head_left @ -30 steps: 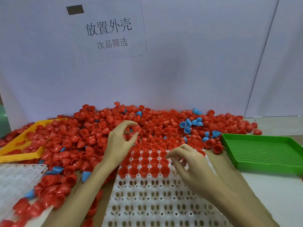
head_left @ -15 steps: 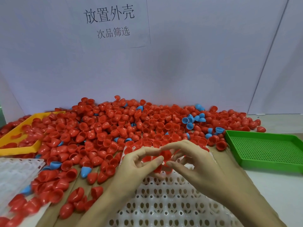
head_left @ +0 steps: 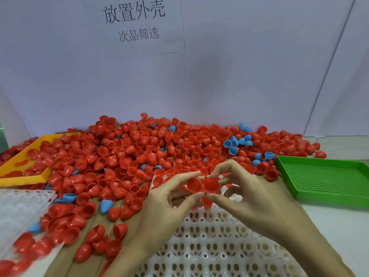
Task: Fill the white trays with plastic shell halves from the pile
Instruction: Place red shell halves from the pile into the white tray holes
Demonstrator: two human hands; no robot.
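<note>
**Two red shells held over the white tray**

A pale wall backs a bench; on the wall hangs a paper sign [head_left: 137,21] that reads 放置外壳 in large characters and 次品筛选 below in smaller ones.

At far left a yellow tray [head_left: 26,177] lies partly buried under red shells, and nearer the camera a second white tray [head_left: 18,208] shows at the left edge, its pockets too blurred to judge. The pile [head_left: 151,148] of red shell halves, with a few blue ones mixed in, runs across the bench from the yellow tray to the green tray.

In the middle, the white tray [head_left: 209,246] lies under both hands, and its near rows of pockets stand unfilled. The left hand [head_left: 165,198] pinches a red shell [head_left: 194,185] between thumb and forefinger, open mouth toward the camera. Touching it on the right is a second red shell [head_left: 211,184], pinched the same way by the right hand [head_left: 249,194]. Both shells hang just above the tray's far rows, so the open pockets lie below and toward the person. Each shell must likely be turned tip down to seat. Neither hand is clearly nearer.

At right the green tray [head_left: 323,179], perforated, holds nothing visible.
</note>
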